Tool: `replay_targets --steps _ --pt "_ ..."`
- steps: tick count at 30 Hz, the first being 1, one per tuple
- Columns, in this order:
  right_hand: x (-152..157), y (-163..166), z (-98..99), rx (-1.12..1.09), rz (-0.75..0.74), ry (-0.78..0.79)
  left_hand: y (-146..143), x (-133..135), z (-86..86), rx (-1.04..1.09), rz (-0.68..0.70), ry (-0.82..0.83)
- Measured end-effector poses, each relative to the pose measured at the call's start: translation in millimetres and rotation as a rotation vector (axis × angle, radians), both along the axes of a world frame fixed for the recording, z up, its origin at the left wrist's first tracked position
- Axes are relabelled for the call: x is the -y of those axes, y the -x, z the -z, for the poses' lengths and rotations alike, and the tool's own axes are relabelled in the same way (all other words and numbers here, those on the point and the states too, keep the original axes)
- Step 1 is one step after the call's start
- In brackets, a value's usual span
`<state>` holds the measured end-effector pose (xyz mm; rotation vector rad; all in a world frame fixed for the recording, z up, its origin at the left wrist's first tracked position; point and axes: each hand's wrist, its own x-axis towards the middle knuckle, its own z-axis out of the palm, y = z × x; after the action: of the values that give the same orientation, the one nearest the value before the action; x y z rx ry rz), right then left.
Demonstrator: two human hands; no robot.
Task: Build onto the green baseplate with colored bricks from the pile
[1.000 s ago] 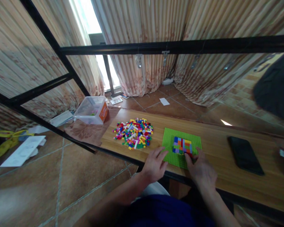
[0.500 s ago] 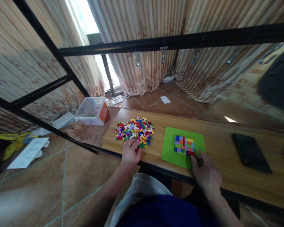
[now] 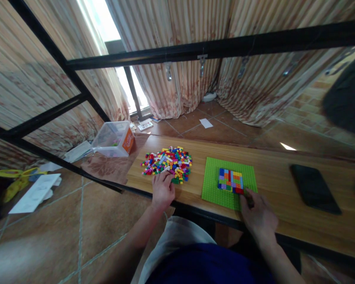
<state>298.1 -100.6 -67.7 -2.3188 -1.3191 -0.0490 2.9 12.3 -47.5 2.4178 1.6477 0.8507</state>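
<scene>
My left hand (image 3: 163,191) rests at the near edge of a pile of small toy bricks (image 3: 168,161). Its fingers are bent down together; whatever lies under the fingertips is hidden. On a green studded baseplate (image 3: 212,187) sits a flat, many-coloured block of joined bricks (image 3: 230,180), roughly rectangular. Over the baseplate's near right corner is my right hand (image 3: 258,213), thumb and forefinger brought together right beside a red brick (image 3: 239,191) at the block's corner. Anything between those fingertips is too small or covered to name.
A black phone (image 3: 315,189) lies on the wooden table (image 3: 272,157), right of the baseplate. A clear plastic box (image 3: 109,148) with an orange label stands beyond the table's left end. A black metal rail (image 3: 177,59) crosses above, before the curtains.
My right thumb and forefinger have drawn closer together near the red corner brick. My left hand has barely moved at the pile's edge. The view has shifted slightly.
</scene>
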Motion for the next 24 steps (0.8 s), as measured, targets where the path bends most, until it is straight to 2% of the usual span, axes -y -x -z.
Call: replay_targets --steps 6,10,24 --pt "-0.5 0.1 3.7 0.009 -0.012 -0.052 -27.5 0.8 -8.9 -0.039 0.073 -0.008" --pt "0.0 0.1 5.1 0.027 -0.02 -0.061 -41.2 -1.8 -9.1 -0.104 0.072 -0.002" --pt "-1.0 0.1 10.6 0.025 -0.041 -0.13 -51.4 -4.7 -7.1 -0.146 0.131 0.021"
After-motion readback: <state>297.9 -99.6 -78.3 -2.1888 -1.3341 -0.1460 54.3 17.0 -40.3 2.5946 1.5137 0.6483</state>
